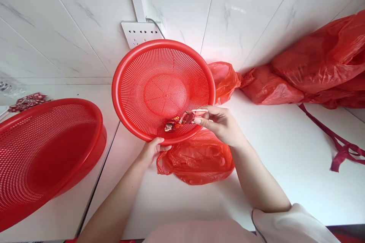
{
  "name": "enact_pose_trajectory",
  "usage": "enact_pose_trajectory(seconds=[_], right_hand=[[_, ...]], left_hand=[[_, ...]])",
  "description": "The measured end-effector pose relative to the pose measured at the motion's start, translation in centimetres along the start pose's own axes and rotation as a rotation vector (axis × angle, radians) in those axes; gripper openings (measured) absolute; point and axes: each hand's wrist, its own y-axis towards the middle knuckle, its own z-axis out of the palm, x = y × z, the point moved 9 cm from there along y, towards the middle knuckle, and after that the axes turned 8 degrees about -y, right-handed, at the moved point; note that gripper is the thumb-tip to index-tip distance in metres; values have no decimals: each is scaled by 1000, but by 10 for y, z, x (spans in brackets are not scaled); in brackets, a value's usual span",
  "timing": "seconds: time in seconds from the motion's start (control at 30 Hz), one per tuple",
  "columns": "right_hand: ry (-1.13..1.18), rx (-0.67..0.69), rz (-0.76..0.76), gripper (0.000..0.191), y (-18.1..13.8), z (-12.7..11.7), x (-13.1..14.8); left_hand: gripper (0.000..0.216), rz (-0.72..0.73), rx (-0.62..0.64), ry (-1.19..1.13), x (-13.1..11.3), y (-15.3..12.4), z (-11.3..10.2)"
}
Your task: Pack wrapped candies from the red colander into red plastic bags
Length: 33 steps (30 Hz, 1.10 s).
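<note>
My left hand (151, 151) grips the near rim of a round red plastic sieve basket (137, 68) and holds it tilted up toward me. A few small wrapped candies (172, 123) lie at the basket's low edge. My right hand (221, 123) reaches over the rim and pinches a red wrapped candy (189, 117) between its fingertips. Under the basket and my right wrist lies a crumpled red plastic bag (196, 159) on the white counter (285, 152).
A second, larger red sieve basket (48, 152) stands at the left. Several stuffed red plastic bags (313, 68) lie against the marble wall at the right, with a red ribbon (339, 148) trailing off. A wall socket (141, 32) sits behind the basket. Red wrappers (28, 100) lie far left.
</note>
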Motion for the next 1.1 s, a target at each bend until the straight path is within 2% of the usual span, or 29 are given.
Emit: enact_pose_trajectory(seconds=[0.13, 0.33, 0.6, 0.83, 1.1], right_hand=[[161, 53, -39, 25, -9, 9, 15], [231, 83, -88, 19, -14, 20, 26], [307, 132, 41, 31, -15, 25, 21], [323, 99, 36, 38, -10, 25, 16], [197, -35, -10, 35, 0, 16, 0]], left_hand=[[24, -15, 9, 6, 3, 2, -3], [27, 31, 40, 43, 3, 5, -5], [31, 68, 42, 58, -1, 5, -1], [30, 69, 70, 89, -2, 4, 3], [26, 66, 49, 104, -2, 7, -1]])
